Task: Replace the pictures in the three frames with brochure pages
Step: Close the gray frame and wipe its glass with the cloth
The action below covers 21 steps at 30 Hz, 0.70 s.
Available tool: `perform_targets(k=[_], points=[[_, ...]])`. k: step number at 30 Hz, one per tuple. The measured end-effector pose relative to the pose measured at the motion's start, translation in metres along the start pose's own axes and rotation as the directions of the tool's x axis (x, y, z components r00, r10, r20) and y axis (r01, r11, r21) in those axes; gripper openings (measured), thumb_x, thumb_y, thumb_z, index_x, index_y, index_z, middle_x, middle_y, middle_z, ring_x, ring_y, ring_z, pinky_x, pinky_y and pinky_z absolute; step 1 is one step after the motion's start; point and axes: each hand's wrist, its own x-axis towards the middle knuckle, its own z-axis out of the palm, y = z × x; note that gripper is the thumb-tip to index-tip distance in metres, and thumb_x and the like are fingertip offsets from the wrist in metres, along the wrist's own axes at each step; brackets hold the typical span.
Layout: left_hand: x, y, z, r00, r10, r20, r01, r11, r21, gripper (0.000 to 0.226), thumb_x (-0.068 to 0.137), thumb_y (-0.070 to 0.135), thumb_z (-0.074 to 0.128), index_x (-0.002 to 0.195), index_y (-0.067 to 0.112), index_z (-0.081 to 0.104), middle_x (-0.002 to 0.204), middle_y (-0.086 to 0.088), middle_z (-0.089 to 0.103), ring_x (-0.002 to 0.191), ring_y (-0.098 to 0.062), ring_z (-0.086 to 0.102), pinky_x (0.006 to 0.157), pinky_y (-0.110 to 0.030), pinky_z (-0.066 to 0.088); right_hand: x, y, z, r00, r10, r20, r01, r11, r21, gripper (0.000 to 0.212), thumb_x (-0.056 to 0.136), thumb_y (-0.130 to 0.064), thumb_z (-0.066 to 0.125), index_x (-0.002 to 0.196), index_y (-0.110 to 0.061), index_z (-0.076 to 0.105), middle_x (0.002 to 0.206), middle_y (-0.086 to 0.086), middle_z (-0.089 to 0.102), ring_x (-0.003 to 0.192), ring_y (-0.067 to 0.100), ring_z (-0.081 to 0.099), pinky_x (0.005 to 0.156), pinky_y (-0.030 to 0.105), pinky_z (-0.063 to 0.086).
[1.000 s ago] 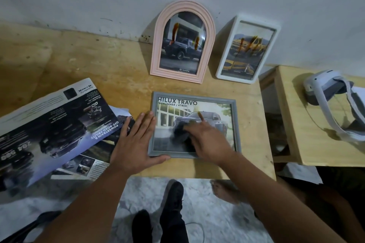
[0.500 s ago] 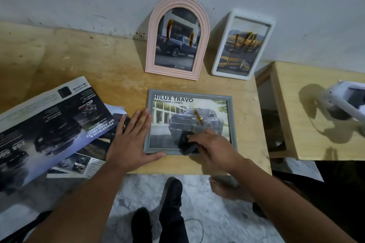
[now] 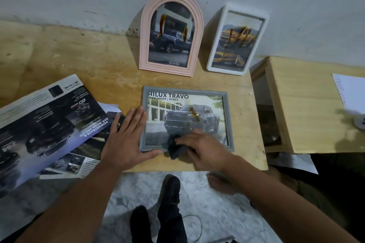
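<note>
A grey frame (image 3: pixel 227 116) lies flat on the wooden table (image 3: pixel 79 59), holding a brochure page of a dark pickup with a brown smear on the glass. My left hand (image 3: pixel 126 140) rests flat on the frame's left edge, fingers straight. My right hand (image 3: pixel 201 150) presses a dark cloth (image 3: pixel 174 148) on the frame's lower edge, its fingers over the cloth. A pink arched frame (image 3: pixel 171 33) and a white frame (image 3: pixel 237 40) lean on the wall behind, each with a truck page and brown streaks.
Brochure pages (image 3: pixel 45 120) lie spread at the table's left, overhanging the front edge. A lower wooden table (image 3: pixel 308 108) stands to the right with a white sheet (image 3: pixel 349 92). A dark shoe (image 3: pixel 169 189) and a bare foot (image 3: pixel 221 182) are on the marble floor.
My right hand has slid the cloth down from the middle of the glass to the frame's lower edge. The left hand stays put. The view has shifted left; the white headset is out of sight.
</note>
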Motion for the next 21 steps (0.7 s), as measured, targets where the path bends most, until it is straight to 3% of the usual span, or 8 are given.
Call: perform_targets(k=[3,6,8,13,16,18,21], points=[[0.0,0.0,-0.001,1.0,0.0,0.006,0.0,1.0,0.003,0.126,0.076,0.1,0.03,0.165,0.014,0.005,0.174,0.001,-0.004,0.161,-0.02,-0.002,0.126,-0.06,0.009,-0.003,0.008,-0.013,0.995,0.101,-0.025,-0.098,0.989,0.113,0.044,0.092,-0.016,0.052,0.133,-0.025,0.065,0.12,-0.001,0.072,0.108,0.018,0.062,0.095,0.041,0.053],[0.001,0.0,-0.001,1.0,0.001,0.002,-0.001,1.0,0.007,0.125,0.077,0.099,0.03,0.165,0.014,0.007,0.174,0.0,-0.004,0.161,-0.02,-0.001,0.126,-0.06,0.01,0.028,0.034,-0.041,0.931,0.288,-0.223,-0.264,0.956,0.128,0.044,0.095,-0.013,0.056,0.136,-0.026,0.064,0.112,0.008,0.072,0.104,0.025,0.063,0.094,0.042,0.051],[0.001,0.0,0.0,1.0,-0.001,0.01,0.001,1.0,0.012,0.125,0.077,0.099,0.03,0.165,0.014,0.008,0.174,0.0,-0.004,0.161,-0.02,-0.001,0.126,-0.06,0.009,0.051,0.054,-0.051,0.887,0.368,-0.277,-0.352,0.93,0.11,0.044,0.095,-0.019,0.053,0.137,-0.028,0.063,0.117,0.004,0.072,0.11,0.024,0.06,0.097,0.043,0.051],[0.001,0.0,-0.001,1.0,0.005,0.013,-0.005,1.0,0.001,0.124,0.077,0.099,0.029,0.165,0.014,0.008,0.174,0.001,-0.005,0.161,-0.02,-0.002,0.126,-0.061,0.009,0.026,0.036,-0.027,0.961,0.247,-0.123,-0.254,0.966,-0.044,0.044,0.088,-0.011,0.052,0.128,-0.019,0.067,0.116,0.005,0.072,0.102,0.032,0.058,0.087,0.043,0.053],[0.001,0.001,-0.002,1.0,0.008,0.0,-0.008,1.0,-0.018,0.123,0.077,0.098,0.032,0.165,0.014,0.011,0.174,0.001,-0.002,0.161,-0.021,0.0,0.126,-0.061,0.009,-0.007,0.017,-0.029,0.989,0.127,0.07,-0.13,0.991,0.036,0.042,0.089,-0.005,0.06,0.126,-0.019,0.07,0.121,0.003,0.073,0.108,0.026,0.064,0.095,0.039,0.053],[0.0,0.001,-0.002,1.0,0.007,0.006,-0.007,1.0,-0.009,0.124,0.077,0.098,0.031,0.165,0.014,0.012,0.174,0.001,-0.003,0.161,-0.021,-0.001,0.126,-0.061,0.009,-0.003,0.021,-0.043,0.978,0.136,0.157,-0.151,0.984,0.089,0.043,0.09,-0.006,0.057,0.126,-0.023,0.071,0.118,0.002,0.074,0.106,0.022,0.067,0.096,0.037,0.054],[0.0,0.0,-0.002,1.0,0.008,0.008,-0.008,1.0,-0.002,0.123,0.077,0.098,0.031,0.165,0.014,0.012,0.174,0.0,-0.003,0.161,-0.021,-0.001,0.126,-0.061,0.009,0.029,0.041,-0.069,0.958,0.282,-0.049,-0.277,0.956,0.094,0.042,0.095,-0.009,0.055,0.132,-0.022,0.068,0.122,0.006,0.073,0.111,0.025,0.067,0.095,0.031,0.051]])
